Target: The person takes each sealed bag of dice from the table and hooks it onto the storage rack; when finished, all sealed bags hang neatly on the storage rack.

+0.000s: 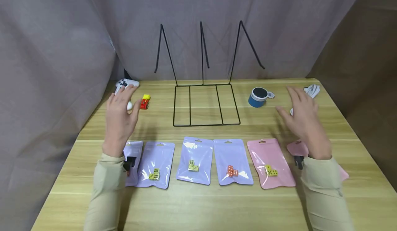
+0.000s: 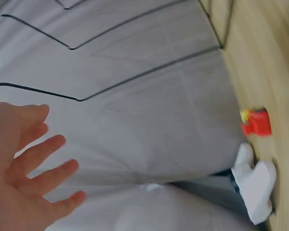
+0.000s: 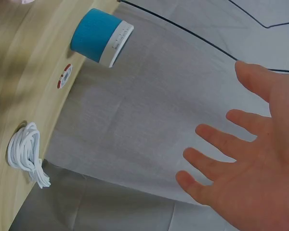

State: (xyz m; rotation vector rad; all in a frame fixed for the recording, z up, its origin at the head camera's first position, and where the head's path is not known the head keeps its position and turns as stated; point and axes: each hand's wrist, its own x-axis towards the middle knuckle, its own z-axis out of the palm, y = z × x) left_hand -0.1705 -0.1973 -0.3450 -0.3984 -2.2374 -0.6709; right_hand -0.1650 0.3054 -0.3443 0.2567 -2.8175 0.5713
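Bags [image 1: 196,155] lie in a row between the surface's [image 1: 201,210] left and right edges, while the left hand [image 1: 119,121] and right hand [image 1: 305,117] hover empty, fingers loosely spread; a sleeve [image 1: 325,193] dropping too low could drag the outermost bags askew

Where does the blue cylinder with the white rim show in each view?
Head: blue cylinder right of centre, about mid-height.
Left wrist: not in the picture.
Right wrist: upper left, near the table edge.
Shared landmark: the black wire rack, at least partly visible in all three.
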